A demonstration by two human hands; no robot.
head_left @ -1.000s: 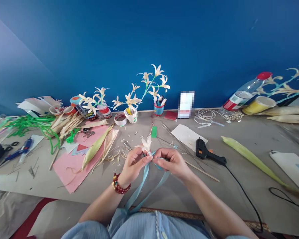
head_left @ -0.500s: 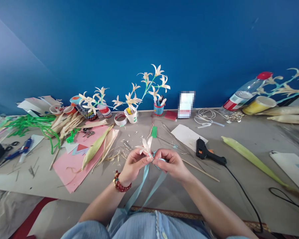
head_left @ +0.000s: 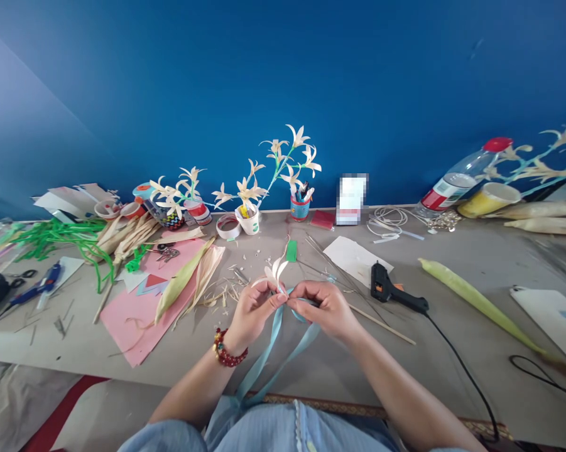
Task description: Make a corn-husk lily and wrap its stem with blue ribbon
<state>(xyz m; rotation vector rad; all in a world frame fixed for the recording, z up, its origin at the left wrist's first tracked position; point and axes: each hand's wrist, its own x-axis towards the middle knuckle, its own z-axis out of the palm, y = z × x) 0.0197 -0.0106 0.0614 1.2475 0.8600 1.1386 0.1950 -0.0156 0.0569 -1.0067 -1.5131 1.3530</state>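
A small white handmade flower point(head_left: 276, 272) stands upright between my hands, its base pinched by the thumb and fingers of my left hand point(head_left: 259, 307). Close against it, my right hand point(head_left: 321, 306) is closed on a light blue ribbon point(head_left: 272, 333) at the flower's base. The ribbon's long tails hang down in loops toward my lap. My fingertips nearly meet and hide the flower's stem. Red beads circle my left wrist.
A black glue gun point(head_left: 390, 287) lies right of my hands, its cord running to the front edge. Pink paper point(head_left: 134, 326) with corn husks point(head_left: 183, 279) lies left. Finished flowers point(head_left: 283, 157) stand in cups at the back. A bottle point(head_left: 457, 179) leans at far right.
The white flower has turned slightly between my fingers, its petals now pointing more upright. Both hands stay in almost the same place, still pinching.
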